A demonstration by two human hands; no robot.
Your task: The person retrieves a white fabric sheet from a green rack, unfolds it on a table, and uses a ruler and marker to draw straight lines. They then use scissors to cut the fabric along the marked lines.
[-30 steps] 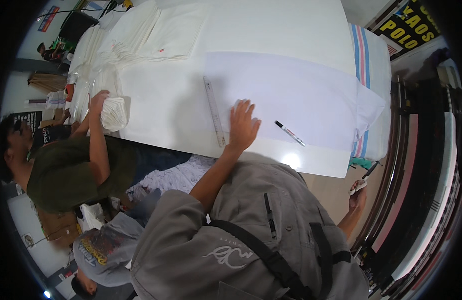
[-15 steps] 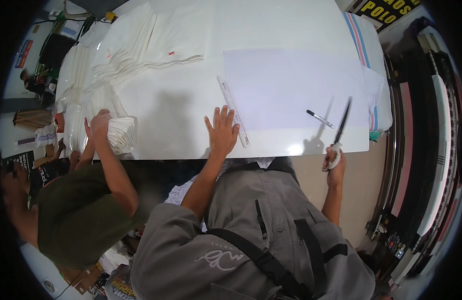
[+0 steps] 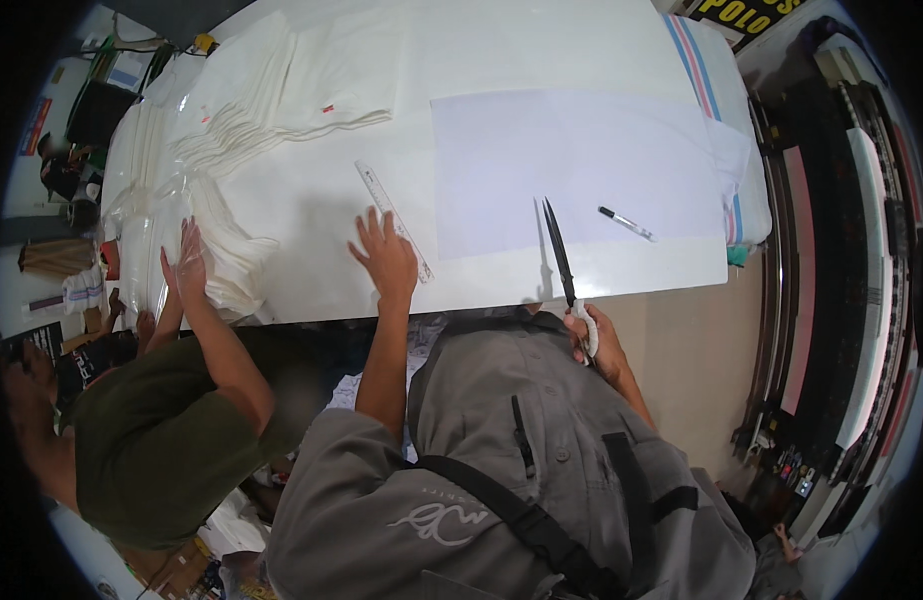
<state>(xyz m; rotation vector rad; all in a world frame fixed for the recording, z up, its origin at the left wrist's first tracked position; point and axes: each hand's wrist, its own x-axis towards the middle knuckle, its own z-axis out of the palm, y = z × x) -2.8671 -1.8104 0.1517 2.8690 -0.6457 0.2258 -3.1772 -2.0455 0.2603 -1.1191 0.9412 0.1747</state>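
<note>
Fingers spread, my left hand (image 3: pixel 389 265) is over a clear ruler (image 3: pixel 374 190) on the white table; its fingertips overlap the ruler, though contact is hard to judge. The ruler slants left of a thin, pale lilac-white sheet (image 3: pixel 582 140), apart from its left edge. At the table's front edge, my right hand (image 3: pixel 604 345) grips a large pair of scissors (image 3: pixel 558 245) by its white-wrapped handle. The dark blades point away from me and are almost closed, over the sheet's near edge. A black-and-white marker pen (image 3: pixel 627 223) lies on the sheet's near right part.
To my left, a co-worker in a dark green shirt (image 3: pixel 172 440) handles plastic-wrapped white fabric (image 3: pixel 227 250). Folded white fabric stacks (image 3: pixel 332 70) lie at the table's far left. A striped white cloth bundle (image 3: pixel 747 190) sits at the right edge. Rolls (image 3: pixel 867 290) line the right side.
My left hand and the ruler have moved left, away from the sheet's edge. My right hand has brought the scissors leftward. The co-worker's hands have shifted on the wrapped fabric.
</note>
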